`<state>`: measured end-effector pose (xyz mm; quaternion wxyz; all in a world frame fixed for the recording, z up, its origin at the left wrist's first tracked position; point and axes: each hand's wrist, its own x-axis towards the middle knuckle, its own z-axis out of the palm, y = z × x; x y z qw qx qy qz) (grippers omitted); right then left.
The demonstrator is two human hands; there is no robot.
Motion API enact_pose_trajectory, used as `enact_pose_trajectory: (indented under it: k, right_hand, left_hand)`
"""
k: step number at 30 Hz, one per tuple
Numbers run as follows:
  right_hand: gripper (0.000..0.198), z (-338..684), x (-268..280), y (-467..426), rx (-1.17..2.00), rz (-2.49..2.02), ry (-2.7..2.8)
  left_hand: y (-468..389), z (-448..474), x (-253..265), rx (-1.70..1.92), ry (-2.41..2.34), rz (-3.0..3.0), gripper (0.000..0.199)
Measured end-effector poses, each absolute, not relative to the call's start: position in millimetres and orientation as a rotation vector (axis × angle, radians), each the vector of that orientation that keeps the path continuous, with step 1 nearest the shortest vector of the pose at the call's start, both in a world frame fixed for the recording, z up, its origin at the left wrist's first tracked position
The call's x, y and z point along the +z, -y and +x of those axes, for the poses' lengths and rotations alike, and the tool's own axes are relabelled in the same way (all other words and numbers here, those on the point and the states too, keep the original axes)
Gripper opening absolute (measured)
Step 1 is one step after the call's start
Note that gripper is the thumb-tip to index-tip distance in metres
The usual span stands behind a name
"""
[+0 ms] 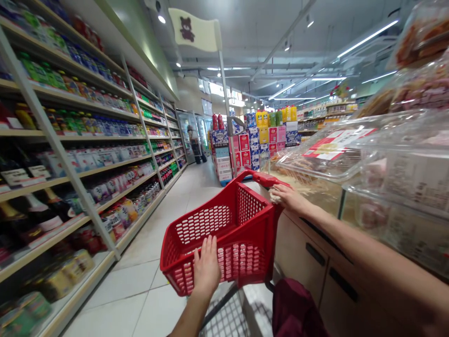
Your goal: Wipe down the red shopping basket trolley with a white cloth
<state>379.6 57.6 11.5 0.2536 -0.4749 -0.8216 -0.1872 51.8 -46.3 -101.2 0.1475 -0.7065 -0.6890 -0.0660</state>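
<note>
A red plastic shopping cart [224, 252] with perforated walls stands in front of me, turned so that its handle [266, 179] is at the upper right. My right hand [289, 199] reaches out and is closed at the end of that handle. Something small, whitish and crumpled shows by its fingers; I cannot make out what it is. My left hand [207, 269] lies against the near side wall of the cart's basket, fingers stretched out towards the rim. The visible inside of the basket holds no goods. Below it is a lower wire rack [228, 311].
Tall shelves [105, 135] of bottles and packets line the left. On the right, a counter holds clear plastic food boxes [326, 150]. Stacked drink cartons [245, 150] stand ahead beside a flag sign [196, 30]. A person [194, 142] is farther down the tiled aisle [196, 187].
</note>
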Motion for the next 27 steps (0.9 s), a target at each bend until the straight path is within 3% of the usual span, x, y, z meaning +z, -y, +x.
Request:
enact_pose_trajectory:
  k: [3,6,8,13,19,24,27]
  right_hand:
    - [0.040,361.7,-17.0,-43.2,-0.603,-1.382,2.033]
    - [0.040,338.6,-37.5,-29.1,-0.606,-1.120,2.272]
    - [0.040,335.6,-35.0,-27.1,-0.596,-0.970,2.390]
    - [0.039,344.4,-14.4,-35.1,-0.615,-1.352,1.948]
    - [0.042,309.2,-31.1,-27.3,-0.525,-1.085,2.348]
    - [0.040,312.0,-19.5,-33.2,-0.528,-1.402,1.847]
    - [0.035,291.6,-34.0,-21.1,-0.559,-1.167,2.098]
  left_hand:
    - [48.1,56.7,-101.1,-0.225,1.980,-2.030,0.073]
    - [50.4,58.1,-99.7,-0.247,1.975,-2.038,0.073]
    - [51.9,57.7,-98.2,-0.246,1.969,-2.036,0.073]
    - [52.2,56.7,-96.9,-0.214,1.958,-2.045,0.073]
    - [52.3,52.2,-100.7,-0.207,1.938,-2.065,0.074]
    - [56.5,51.3,-104.5,-0.243,1.907,-2.053,0.075]
    - [57.6,51.2,-105.9,-0.254,1.888,-2.045,0.074]
